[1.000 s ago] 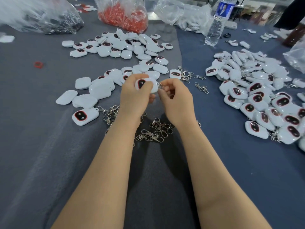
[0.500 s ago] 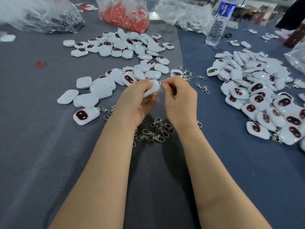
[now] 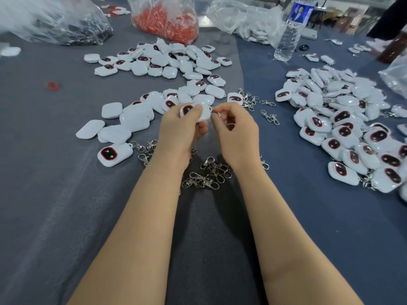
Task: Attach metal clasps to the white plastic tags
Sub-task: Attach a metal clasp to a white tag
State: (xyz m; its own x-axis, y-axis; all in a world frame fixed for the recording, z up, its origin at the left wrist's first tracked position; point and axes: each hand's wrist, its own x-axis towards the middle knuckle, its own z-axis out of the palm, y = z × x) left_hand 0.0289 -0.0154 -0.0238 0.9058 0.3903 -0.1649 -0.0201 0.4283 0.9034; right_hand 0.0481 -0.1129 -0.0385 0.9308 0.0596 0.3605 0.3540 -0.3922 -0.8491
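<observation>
Head view: the left hand [image 3: 182, 128] had its grip closed round a white tag [image 3: 199, 112] above the grey counter [image 3: 66, 194]. The right hand [image 3: 236, 134] pinched a metal clasp [image 3: 229, 125] at the tag's corner. A heap of loose clasps [image 3: 207, 176] lay beneath the wrists. A water bottle [image 3: 288, 36] bore a blue label [image 3: 300, 12], its writing too blurred to read.

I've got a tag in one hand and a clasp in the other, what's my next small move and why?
Likely thread the clasp ring through the tag at its corner loop: the left hand grips the tag, the right hand pinches the ring beside that corner. Whether it's through isn't visible.
</observation>
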